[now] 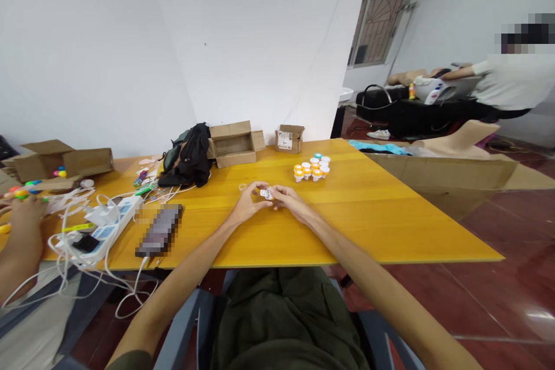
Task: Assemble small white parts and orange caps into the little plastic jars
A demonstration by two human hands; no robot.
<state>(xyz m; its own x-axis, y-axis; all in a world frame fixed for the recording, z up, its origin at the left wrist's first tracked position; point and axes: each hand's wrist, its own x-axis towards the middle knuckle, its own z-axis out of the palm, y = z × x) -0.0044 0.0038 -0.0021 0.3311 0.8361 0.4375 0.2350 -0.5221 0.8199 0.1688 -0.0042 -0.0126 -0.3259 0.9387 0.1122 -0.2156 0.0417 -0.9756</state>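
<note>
Over the middle of the wooden table (368, 231), both hands meet at a small white piece with reddish marks (265, 193); its exact kind is too small to make out. My left hand (248, 204) curls its fingers and thumb around the left side of the piece. From the right, my right hand (289, 199) pinches it with closed fingers. A thin pale ring (243, 187) lies on the table just beyond my left hand. Farther back to the right stands a cluster of several small white pieces with yellow or orange rims (307, 172), one with a teal top (318, 156).
Left of my arm lie a phone (159, 230) on a cable and a white power strip (110, 228) with tangled cords. A black bag (193, 156), an open carton (236, 147) and a small box (289, 139) line the wall. A neighbour's hand (28, 211) is far left.
</note>
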